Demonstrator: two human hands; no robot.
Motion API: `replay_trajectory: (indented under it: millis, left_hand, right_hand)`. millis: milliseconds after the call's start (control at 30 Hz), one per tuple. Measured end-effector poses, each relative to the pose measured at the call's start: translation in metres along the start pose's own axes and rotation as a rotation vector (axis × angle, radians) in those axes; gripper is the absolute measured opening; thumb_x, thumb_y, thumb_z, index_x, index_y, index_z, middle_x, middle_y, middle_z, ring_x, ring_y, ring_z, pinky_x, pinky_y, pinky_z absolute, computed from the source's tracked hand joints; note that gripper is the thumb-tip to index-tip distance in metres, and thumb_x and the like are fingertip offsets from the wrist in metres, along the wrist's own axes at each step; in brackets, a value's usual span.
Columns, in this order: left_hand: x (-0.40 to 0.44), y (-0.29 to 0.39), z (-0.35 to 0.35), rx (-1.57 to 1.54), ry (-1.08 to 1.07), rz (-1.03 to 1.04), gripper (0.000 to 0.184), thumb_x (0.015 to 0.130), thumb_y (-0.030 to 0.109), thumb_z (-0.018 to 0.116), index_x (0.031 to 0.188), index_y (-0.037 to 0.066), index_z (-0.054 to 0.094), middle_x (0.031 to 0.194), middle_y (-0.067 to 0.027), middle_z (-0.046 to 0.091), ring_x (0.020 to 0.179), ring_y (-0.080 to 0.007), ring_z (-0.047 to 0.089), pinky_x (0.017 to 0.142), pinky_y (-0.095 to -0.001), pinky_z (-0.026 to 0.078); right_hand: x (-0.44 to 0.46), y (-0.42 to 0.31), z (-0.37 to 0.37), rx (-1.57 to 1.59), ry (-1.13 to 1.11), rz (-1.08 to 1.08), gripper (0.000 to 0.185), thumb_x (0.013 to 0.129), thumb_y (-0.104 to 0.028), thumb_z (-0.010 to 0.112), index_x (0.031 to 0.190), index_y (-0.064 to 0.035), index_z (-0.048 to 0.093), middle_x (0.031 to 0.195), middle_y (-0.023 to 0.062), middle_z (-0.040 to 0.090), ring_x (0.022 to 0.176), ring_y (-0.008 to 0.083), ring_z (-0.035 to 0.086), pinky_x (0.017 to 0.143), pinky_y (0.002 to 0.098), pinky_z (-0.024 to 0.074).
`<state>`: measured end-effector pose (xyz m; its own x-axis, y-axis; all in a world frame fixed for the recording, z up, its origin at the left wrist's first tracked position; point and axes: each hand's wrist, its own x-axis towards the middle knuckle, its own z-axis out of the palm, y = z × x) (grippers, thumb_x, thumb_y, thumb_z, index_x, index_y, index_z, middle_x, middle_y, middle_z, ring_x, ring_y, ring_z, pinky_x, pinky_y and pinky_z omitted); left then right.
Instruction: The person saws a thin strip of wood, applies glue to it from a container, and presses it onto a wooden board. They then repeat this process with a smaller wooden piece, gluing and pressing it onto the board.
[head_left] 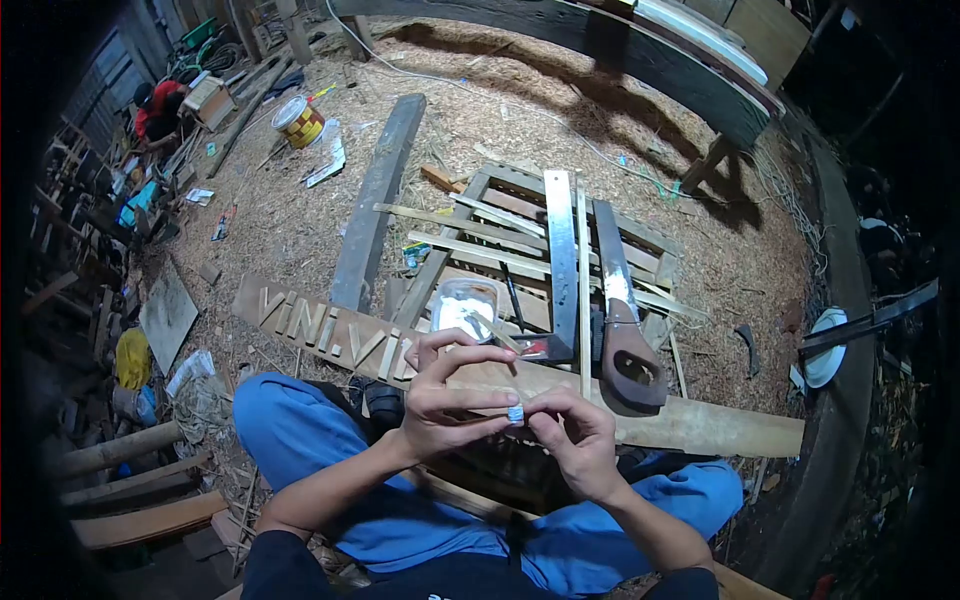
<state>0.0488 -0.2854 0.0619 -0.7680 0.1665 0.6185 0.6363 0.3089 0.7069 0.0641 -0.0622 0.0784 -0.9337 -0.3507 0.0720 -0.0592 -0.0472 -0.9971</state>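
Note:
My left hand point(450, 395) and my right hand point(575, 430) meet above my lap, both pinching a tiny blue-and-white piece point(515, 413) between their fingertips. A thin wooden stick point(497, 331) also rests between the upper fingers of my left hand. Beyond my hands lies a long board point(720, 424) with small wood strips point(318, 327) set on it like letters at its left part. A clear tub point(466, 305) of white paste stands behind my left hand. A metal square point(562, 260) and a handsaw point(634, 365) lie to the right of the tub.
A slatted wooden frame point(455, 235) and a thick plank point(378, 205) lie on the shavings-covered ground. A yellow-and-red bucket point(299, 122) stands farther back. Another person in red point(160, 108) crouches at the upper left. A heavy beam point(600, 40) spans the top.

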Motion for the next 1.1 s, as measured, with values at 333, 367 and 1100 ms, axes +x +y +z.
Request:
replay_trajectory:
  millis: [333,367,1100]
  left_hand:
    - [0.0,-0.001,0.006,-0.032,-0.035,0.006,0.032,0.069,0.022,0.092,0.1,0.024,0.084,0.132,-0.0098,0.07,0.118,-0.0296,0.049,0.103,-0.0437,0.036]
    - [0.0,0.0,0.005,-0.032,-0.033,0.006,0.032,0.069,0.022,0.092,0.1,0.024,0.084,0.132,-0.0098,0.07,0.118,-0.0296,0.049,0.103,-0.0437,0.036]
    - [0.002,0.006,-0.008,0.022,-0.076,-0.04,0.038,0.069,0.019,0.09,0.106,0.024,0.083,0.145,-0.0067,0.062,0.125,-0.0285,0.047,0.109,-0.0411,0.036]
  right_hand:
    - [0.002,-0.002,-0.006,0.351,-0.14,0.244,0.022,0.103,-0.014,0.067,0.116,0.0025,0.071,0.106,0.0049,0.068,0.099,0.0119,0.062,0.09,0.028,0.049]
    - [0.003,-0.001,-0.006,0.338,-0.198,0.217,0.022,0.104,-0.013,0.065,0.118,0.0027,0.071,0.107,0.0058,0.066,0.098,0.012,0.061,0.088,0.0276,0.0493]
    - [0.013,0.004,-0.004,0.516,-0.213,0.368,0.022,0.1,-0.013,0.07,0.115,0.0023,0.074,0.106,0.0021,0.064,0.094,0.0081,0.058,0.083,0.0242,0.0454]
